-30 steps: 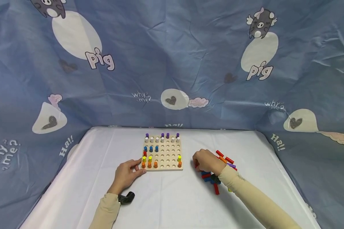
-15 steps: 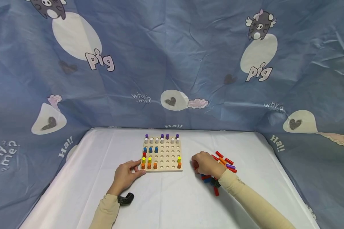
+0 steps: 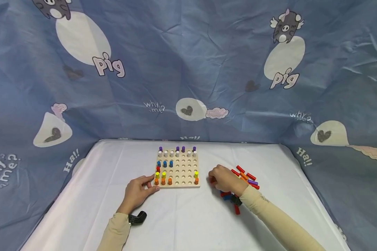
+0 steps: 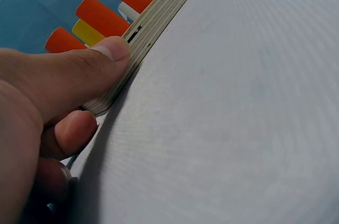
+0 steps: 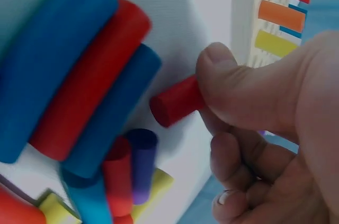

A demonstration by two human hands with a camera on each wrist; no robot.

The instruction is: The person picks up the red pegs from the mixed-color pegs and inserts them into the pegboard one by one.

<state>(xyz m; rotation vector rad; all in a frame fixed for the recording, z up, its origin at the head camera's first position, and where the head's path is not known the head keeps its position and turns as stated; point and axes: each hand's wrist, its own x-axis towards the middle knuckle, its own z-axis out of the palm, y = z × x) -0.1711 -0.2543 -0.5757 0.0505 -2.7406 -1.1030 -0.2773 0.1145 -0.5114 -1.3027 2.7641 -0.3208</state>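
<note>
On the white bench (image 3: pixel 188 219), seen from the head, the peg board (image 3: pixel 183 187) lies flat, with some standing pegs (image 3: pixel 171 164) in its holes. The left grip (image 3: pixel 137 193) is at its near left corner. By the pile of loose pegs (image 3: pixel 244 176), the right grip (image 3: pixel 224 178) has slid a tiny bit toward the board. The board's pegs look the same as a second ago, so I think no new one has gone in.

From the left wrist, the thumb presses on the board's edge and the left grip pinches the corner. Three orange pegs (image 4: pixel 102 16) poke up past the edge.

From the right wrist, the right grip pinches one red peg (image 5: pixel 177 101). One end sticks out, and it is apart from the pile. That likely means the picking up is done, but this peg is not in a hole yet.
</note>
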